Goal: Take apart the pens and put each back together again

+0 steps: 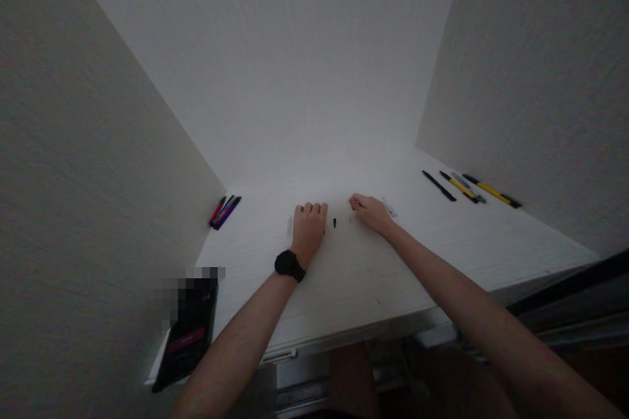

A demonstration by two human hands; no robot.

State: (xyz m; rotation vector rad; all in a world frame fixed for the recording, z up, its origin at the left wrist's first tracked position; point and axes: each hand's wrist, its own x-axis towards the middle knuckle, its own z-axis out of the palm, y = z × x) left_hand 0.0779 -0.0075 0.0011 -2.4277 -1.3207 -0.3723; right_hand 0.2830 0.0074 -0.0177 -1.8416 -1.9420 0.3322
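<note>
Near the middle of the white tabletop (344, 275), my left hand (308, 229) rests back-up with its fingers curled down. A black watch (289, 264) is on that wrist. What the curled fingers hold, if anything, is hidden; a tiny dark spot shows at their right side. A small black piece (335, 222), like a pen part, lies between my hands. My right hand (371, 211) is closed in a pinch just right of it, and whatever is in the fingers is too small to name. Beside that hand lies a pale, see-through item (390, 207), partly covered.
At the left wall lies a bunch of red, blue and dark pens (226, 212). On the right are a black pen (439, 186) and several yellow-black and grey pens (491, 190). A dark phone-like device (189, 334) sits at the front left. Walls enclose three sides.
</note>
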